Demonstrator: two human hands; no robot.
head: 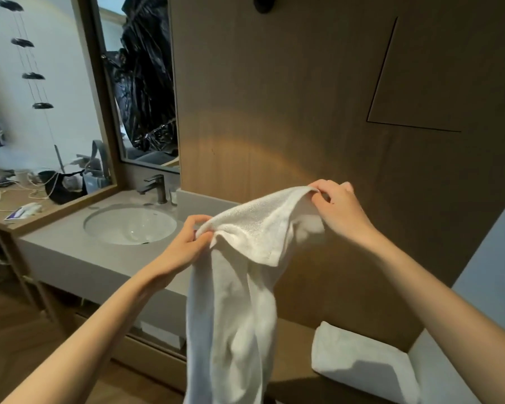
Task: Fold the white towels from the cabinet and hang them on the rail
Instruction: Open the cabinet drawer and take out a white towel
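A white towel (239, 287) hangs in front of me, held up by its top edge. My left hand (184, 243) pinches the left end of that edge. My right hand (338, 208) pinches the right end, a little higher and closer to the wooden wall. The towel's top is stretched between the hands, one corner flaps down in the middle, and the rest droops below the frame. A second white towel (362, 363) lies folded at the lower right on a wooden surface. No rail is in view.
A grey vanity counter (70, 252) with a round white sink (130, 225) and a dark faucet (156, 186) stands to the left. Above it is a mirror (142, 83). A wood-panelled wall (303, 97) fills the middle and right. A cluttered desk (18, 196) sits far left.
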